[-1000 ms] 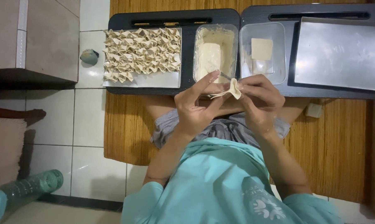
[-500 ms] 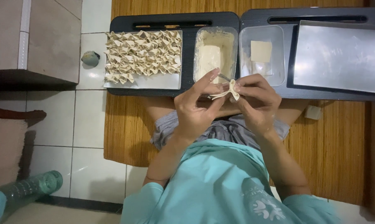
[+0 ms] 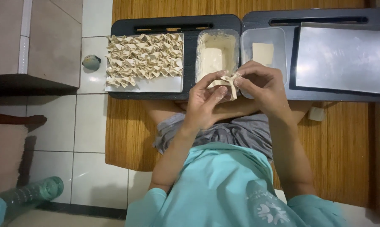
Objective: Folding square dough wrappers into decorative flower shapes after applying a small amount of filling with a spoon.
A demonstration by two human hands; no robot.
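Note:
A folded dumpling wrapper (image 3: pixel 231 83) is pinched between both my hands, just in front of the dark trays. My left hand (image 3: pixel 204 100) grips its left side with thumb and fingers; my right hand (image 3: pixel 260 84) presses its right edge. Directly beyond them stands a clear tub of pale filling (image 3: pixel 216 54). To its right, a clear tub (image 3: pixel 278 38) holds a stack of square wrappers (image 3: pixel 263 53). A white tray (image 3: pixel 164 85) at the left carries several rows of folded dumplings (image 3: pixel 143 59).
An empty metal tray (image 3: pixel 343 56) lies on the right dark lap table (image 3: pixel 265 19). A woven mat (image 3: pixel 127 134) covers the tiled floor. A green plastic bottle (image 3: pixel 28 195) lies at lower left, a small round object (image 3: pixel 90 62) near the low step.
My hands stay in place while my fingers keep working the wrapper; its folds look tighter and more gathered than a second ago.

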